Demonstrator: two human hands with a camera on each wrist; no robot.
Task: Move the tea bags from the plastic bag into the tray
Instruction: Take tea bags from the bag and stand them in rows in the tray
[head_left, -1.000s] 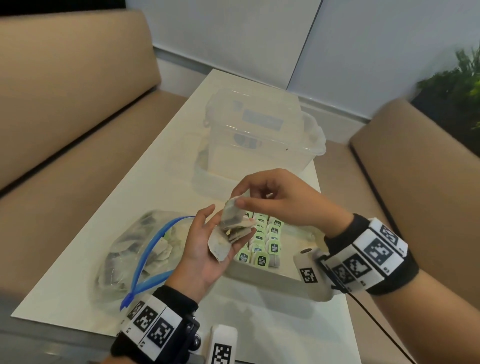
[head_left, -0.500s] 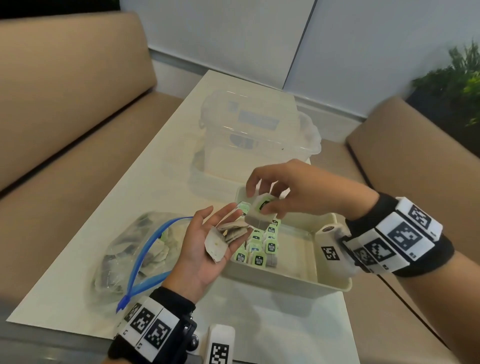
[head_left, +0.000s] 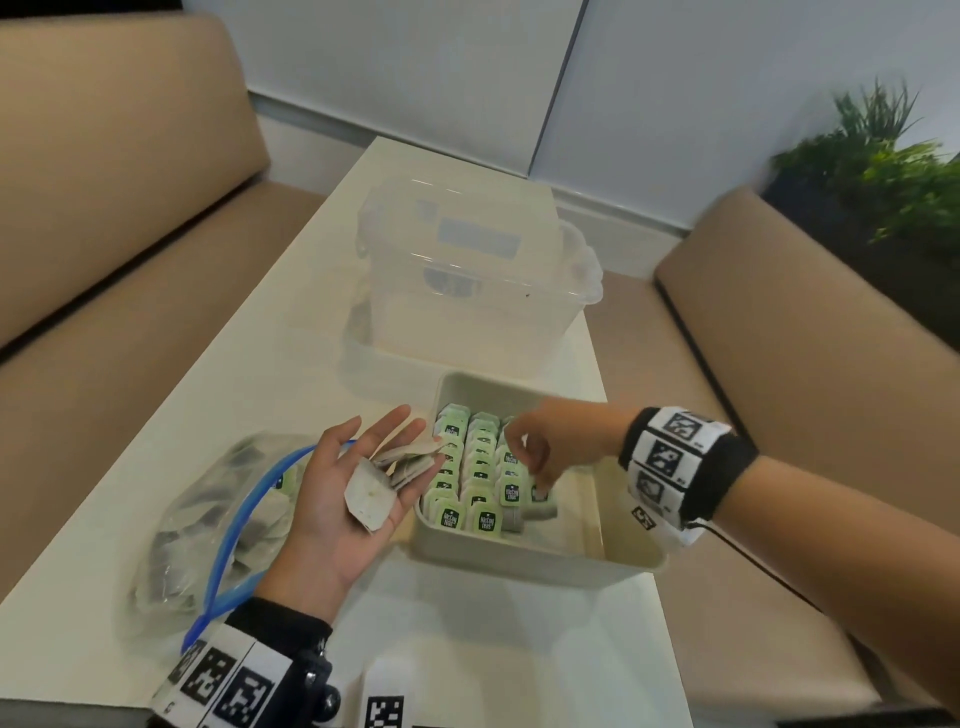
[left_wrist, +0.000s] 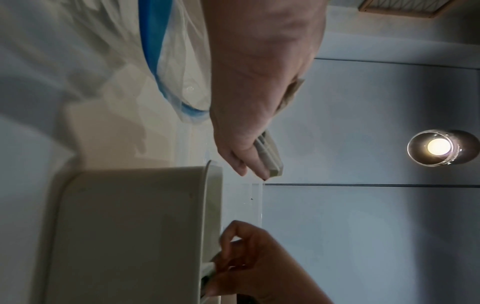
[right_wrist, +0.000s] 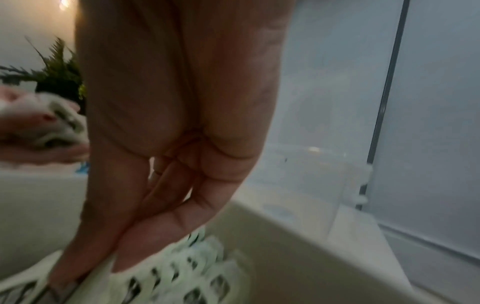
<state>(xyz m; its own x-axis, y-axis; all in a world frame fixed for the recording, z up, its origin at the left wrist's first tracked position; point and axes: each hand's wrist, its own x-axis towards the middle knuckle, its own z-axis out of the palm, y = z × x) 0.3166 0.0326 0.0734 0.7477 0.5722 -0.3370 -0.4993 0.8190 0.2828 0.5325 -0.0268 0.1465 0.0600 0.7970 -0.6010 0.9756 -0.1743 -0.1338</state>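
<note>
My left hand (head_left: 384, 436) is held palm up with straight fingers beside the tray's left wall. Several paper tea bags (head_left: 382, 480) lie loose on it. The beige tray (head_left: 519, 556) holds three rows of upright tea bags (head_left: 467, 467) with green labels. My right hand (head_left: 535, 467) reaches down into the tray and pinches one grey tea bag (head_left: 540, 506) at the near end of the right row. The right wrist view shows those fingers (right_wrist: 145, 236) on that bag (right_wrist: 85, 273). The clear plastic bag (head_left: 208, 519) with a blue zip lies left of the tray and holds more tea bags.
A clear lidded plastic box (head_left: 467, 270) stands just behind the tray on the white table (head_left: 249, 364). Tan benches (head_left: 104, 208) run along both sides. A green plant (head_left: 883, 171) is at the far right. The right half of the tray floor is bare.
My right hand took one tea bag off the pile in my left palm, carried it right and down, and now holds it inside the tray. My left hand stayed put.
</note>
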